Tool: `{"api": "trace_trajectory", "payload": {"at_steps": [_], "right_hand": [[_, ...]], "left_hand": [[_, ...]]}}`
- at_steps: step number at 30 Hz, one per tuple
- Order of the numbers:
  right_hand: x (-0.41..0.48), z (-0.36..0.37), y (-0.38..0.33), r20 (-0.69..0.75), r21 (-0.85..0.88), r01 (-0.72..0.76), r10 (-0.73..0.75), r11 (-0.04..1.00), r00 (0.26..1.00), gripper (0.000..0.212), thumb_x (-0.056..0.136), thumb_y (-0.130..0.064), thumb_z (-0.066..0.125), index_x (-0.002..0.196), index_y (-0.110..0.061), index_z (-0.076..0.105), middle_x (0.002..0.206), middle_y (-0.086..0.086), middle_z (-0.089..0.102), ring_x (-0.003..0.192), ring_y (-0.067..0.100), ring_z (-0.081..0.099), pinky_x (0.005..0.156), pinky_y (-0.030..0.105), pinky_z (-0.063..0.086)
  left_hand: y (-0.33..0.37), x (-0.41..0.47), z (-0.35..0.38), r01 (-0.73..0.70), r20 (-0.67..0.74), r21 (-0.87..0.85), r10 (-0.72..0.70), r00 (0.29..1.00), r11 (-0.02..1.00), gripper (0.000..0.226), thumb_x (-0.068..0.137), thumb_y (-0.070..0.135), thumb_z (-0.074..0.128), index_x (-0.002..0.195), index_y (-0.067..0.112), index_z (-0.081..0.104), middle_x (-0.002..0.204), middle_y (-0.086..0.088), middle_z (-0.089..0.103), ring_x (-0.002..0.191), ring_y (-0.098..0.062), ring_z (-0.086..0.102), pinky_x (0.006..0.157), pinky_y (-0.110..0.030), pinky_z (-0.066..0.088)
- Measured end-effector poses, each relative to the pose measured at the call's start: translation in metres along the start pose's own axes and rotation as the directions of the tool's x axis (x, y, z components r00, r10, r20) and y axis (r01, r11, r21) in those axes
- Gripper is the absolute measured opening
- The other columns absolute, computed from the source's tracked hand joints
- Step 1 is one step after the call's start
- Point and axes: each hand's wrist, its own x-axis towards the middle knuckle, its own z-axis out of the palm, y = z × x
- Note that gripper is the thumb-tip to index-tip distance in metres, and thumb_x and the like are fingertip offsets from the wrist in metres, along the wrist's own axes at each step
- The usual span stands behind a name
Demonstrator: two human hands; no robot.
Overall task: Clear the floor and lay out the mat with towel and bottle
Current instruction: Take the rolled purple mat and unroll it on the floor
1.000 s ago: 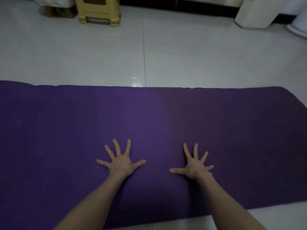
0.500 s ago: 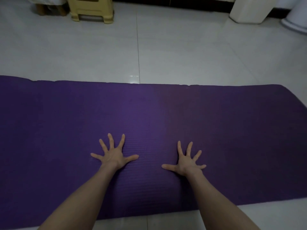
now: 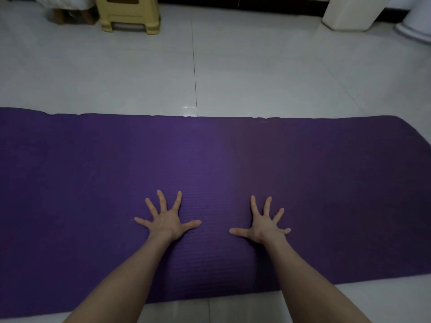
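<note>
A purple mat [image 3: 326, 183] lies unrolled flat across the pale tiled floor, running off the left edge of the view. My left hand [image 3: 166, 221] rests palm down on the mat near its front edge, fingers spread wide. My right hand [image 3: 263, 226] lies the same way a short distance to the right. Neither hand holds anything. No towel or bottle is in view.
A yellow plastic stool [image 3: 129, 12] stands at the back left, beside a wooden furniture leg [image 3: 70, 17]. A white block-like base [image 3: 349, 14] sits at the back right, with a white rounded object [image 3: 417, 26] at the far right edge. Bare tiles [image 3: 233, 73] stretch beyond the mat.
Both hands stay flat and spread on the mat. The view has shifted slightly, so hands and mat edge sit a little higher and left in the frame.
</note>
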Motion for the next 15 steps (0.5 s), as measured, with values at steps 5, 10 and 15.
{"api": "trace_trajectory", "payload": {"at_steps": [5, 10, 15], "right_hand": [[0.0009, 0.0008, 0.0009, -0.006, 0.000, -0.002, 0.002, 1.000, 1.000, 0.126, 0.061, -0.076, 0.065, 0.141, -0.043, -0.026, 0.146, 0.001, -0.045, 0.135, 0.044, -0.030, 0.101, 0.077, 0.005], [0.0028, 0.0038, 0.0033, -0.026, -0.002, -0.001, 0.001, 1.000, 1.000, 0.126, 0.061, -0.077, 0.064, 0.141, -0.043, -0.027, 0.145, 0.001, -0.045, 0.135, 0.044, -0.030, 0.101, 0.077, 0.004], [0.0040, 0.0041, 0.0051, -0.036, 0.002, 0.002, -0.002, 1.000, 0.999, 0.126, 0.061, -0.077, 0.064, 0.141, -0.042, -0.027, 0.146, 0.002, -0.044, 0.135, 0.045, -0.030, 0.101, 0.077, 0.004]], "left_hand": [[0.0016, -0.0011, 0.0008, 0.006, -0.003, 0.006, -0.006, 1.000, 1.000, 0.115, 0.053, 0.091, 0.045, 0.140, 0.050, -0.019, 0.149, -0.003, -0.040, 0.135, -0.041, -0.033, 0.097, -0.078, -0.005], [0.0028, -0.0017, -0.0004, 0.004, -0.009, 0.012, -0.004, 1.000, 1.000, 0.116, 0.052, 0.091, 0.046, 0.140, 0.050, -0.018, 0.149, -0.003, -0.039, 0.135, -0.042, -0.032, 0.097, -0.078, -0.004], [0.0030, -0.0032, -0.0006, 0.006, -0.008, 0.019, -0.005, 1.000, 1.000, 0.117, 0.051, 0.092, 0.045, 0.139, 0.050, -0.019, 0.149, -0.004, -0.039, 0.135, -0.041, -0.032, 0.097, -0.078, -0.004]]}}
